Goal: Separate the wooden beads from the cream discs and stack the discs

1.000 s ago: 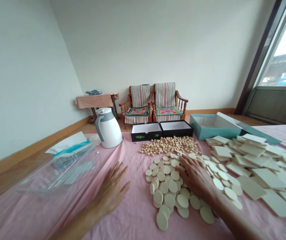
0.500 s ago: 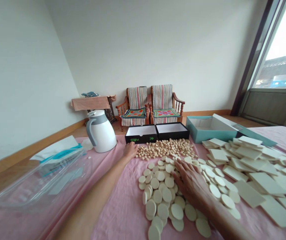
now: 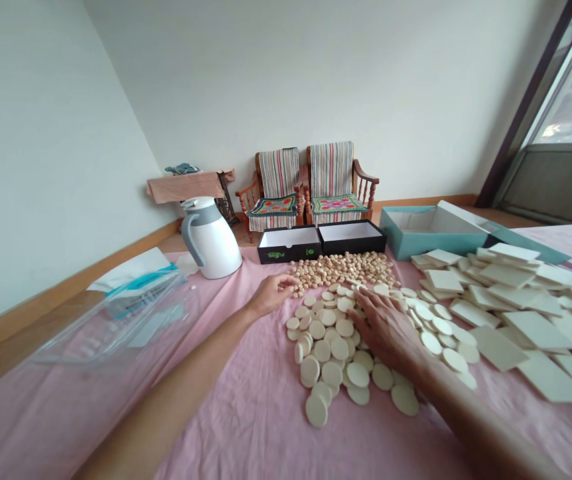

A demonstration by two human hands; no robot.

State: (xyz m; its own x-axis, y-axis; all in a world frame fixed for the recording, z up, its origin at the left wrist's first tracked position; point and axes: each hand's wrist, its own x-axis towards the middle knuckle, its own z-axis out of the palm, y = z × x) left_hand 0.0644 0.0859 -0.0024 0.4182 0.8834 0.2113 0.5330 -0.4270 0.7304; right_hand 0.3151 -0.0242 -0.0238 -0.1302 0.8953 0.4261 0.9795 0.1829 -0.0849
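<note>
My left hand [image 3: 272, 295] is at the left edge of a pile of small round wooden beads [image 3: 346, 270]. Its fingers are loosely curled and apart, the tips by the nearest beads, with nothing visible gripped. My right hand [image 3: 386, 328] lies palm down, fingers spread, on a heap of thin pale wooden discs [image 3: 332, 347]. Discs show on both sides of it; those beneath are hidden. Right of the discs is a loose stack of pale square wooden tiles [image 3: 511, 300].
Behind the beads stand two open black boxes [image 3: 290, 253] with white insides, and an open teal box [image 3: 416, 245]. A white and grey jug [image 3: 216, 248] and a clear plastic tray [image 3: 116, 333] sit on the left of the pink cloth [image 3: 246, 413]. Two armchairs [image 3: 333, 180] stand beyond.
My left hand has come back from beside the black box toward me, to the beads' left edge. My right hand stays on the discs. The camera has tilted down slightly.
</note>
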